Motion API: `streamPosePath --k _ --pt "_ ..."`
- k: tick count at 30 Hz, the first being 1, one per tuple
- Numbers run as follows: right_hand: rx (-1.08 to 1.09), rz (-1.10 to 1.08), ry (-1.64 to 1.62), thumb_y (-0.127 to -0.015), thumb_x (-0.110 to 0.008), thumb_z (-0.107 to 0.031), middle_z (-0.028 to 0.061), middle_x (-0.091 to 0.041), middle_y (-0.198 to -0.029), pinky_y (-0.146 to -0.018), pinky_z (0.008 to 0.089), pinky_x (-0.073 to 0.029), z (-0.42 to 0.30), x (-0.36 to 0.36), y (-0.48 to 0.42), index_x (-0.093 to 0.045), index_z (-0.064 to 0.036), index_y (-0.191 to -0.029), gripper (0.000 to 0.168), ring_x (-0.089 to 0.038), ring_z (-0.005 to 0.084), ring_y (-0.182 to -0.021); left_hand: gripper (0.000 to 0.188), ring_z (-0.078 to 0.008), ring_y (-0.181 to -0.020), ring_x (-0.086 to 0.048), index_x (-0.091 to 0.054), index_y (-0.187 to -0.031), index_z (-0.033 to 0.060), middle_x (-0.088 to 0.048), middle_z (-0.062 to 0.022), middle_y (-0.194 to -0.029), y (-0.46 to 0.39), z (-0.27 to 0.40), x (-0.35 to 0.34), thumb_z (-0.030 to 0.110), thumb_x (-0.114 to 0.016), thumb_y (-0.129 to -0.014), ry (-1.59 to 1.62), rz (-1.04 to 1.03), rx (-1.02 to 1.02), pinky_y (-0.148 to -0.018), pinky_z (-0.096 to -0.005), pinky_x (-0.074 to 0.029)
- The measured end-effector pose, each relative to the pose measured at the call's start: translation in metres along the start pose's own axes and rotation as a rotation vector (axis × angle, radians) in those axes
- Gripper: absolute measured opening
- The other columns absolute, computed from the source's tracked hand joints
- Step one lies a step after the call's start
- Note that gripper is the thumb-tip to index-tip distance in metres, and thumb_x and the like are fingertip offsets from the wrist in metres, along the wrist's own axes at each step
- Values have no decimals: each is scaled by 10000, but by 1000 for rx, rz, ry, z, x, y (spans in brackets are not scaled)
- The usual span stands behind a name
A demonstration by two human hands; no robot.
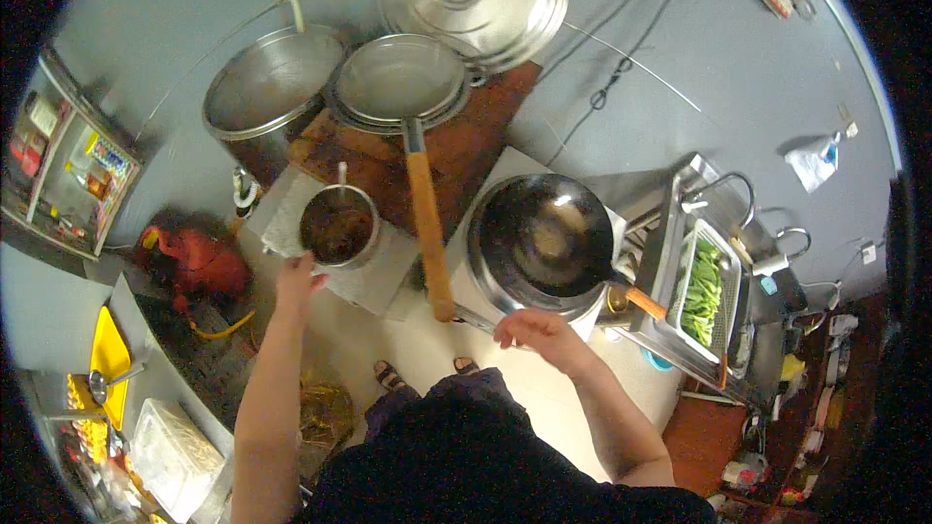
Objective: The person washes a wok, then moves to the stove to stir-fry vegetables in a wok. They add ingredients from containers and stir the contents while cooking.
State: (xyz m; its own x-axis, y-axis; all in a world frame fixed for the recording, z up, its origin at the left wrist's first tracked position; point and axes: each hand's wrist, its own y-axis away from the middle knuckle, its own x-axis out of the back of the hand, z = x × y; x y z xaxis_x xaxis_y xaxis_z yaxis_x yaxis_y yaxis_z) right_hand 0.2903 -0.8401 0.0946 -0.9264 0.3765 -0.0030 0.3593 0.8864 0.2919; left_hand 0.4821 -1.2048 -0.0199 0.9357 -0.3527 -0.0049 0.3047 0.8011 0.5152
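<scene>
My left hand (298, 282) is at the lower left rim of a metal pot (340, 224) with dark contents. Its fingertips overlap the rim, but I cannot tell whether they grip it. A greyish cloth (280, 222) lies beside the pot. My right hand (542, 338) is in front of the wok (542, 236), fingers curved downward. A thin metal bar (477, 319) passes behind those fingers; a grip on it cannot be made out. Between my hands runs the long wooden handle (429, 233) of a round strainer (403, 78).
A deep metal pot (273, 80) and a large lid (473, 0) stand at the back by a brown board (480, 138). At right, a white basket (688, 306) of green leaves (703, 291) sits by the sink's taps (728, 185). A red bag-like object (200, 255) lies at left.
</scene>
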Motion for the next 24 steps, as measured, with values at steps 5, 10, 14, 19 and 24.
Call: streamPosePath --k 5,10,14,19,24 --pt "-93 477 453 -753 -644 -89 46 -608 -843 -628 252 -469 120 124 65 -594 -47 -940 198 -558 115 -730 245 -176 -648 -530 -484 -1016 27 -499 -59 -840 20 -75 31 173 -543 -828 -60 158 -267 -559 -289 -478" --pt "-355 810 1324 -636 -719 -245 119 -430 -1185 -875 411 -381 165 237 98 -478 -89 -1065 516 -417 289 -1089 24 -102 -528 -414 -470 -831 66 -461 -16 -654 152 -126 -10 82 -460 -817 256 317 70 -445 -278 -340" --pt "-566 593 1361 -639 -699 -212 114 -434 -1153 -871 395 -415 173 267 95 -536 -79 -1018 433 -447 285 -1047 44 -110 -468 -421 -482 -748 66 -473 -17 -557 226 -200 9 80 -507 -782 -64 -91 -47 -434 -269 -338" --pt "-435 548 1468 -635 -690 -174 123 -520 -1043 -814 374 -462 222 290 87 -549 -62 -997 405 -502 279 -1000 104 -146 -605 -562 -526 -840 31 -583 -78 -683 296 -269 1 85 -553 -756 -20 135 214 -527 -254 -442" --pt "-639 84 1208 -602 -707 -142 126 -619 -851 -676 350 -501 180 285 81 -534 1 -995 453 -616 255 -758 178 -152 -651 -579 -537 -915 23 -596 -86 -742 365 -292 -31 79 -565 -748 -175 200 108 -563 -260 -464"
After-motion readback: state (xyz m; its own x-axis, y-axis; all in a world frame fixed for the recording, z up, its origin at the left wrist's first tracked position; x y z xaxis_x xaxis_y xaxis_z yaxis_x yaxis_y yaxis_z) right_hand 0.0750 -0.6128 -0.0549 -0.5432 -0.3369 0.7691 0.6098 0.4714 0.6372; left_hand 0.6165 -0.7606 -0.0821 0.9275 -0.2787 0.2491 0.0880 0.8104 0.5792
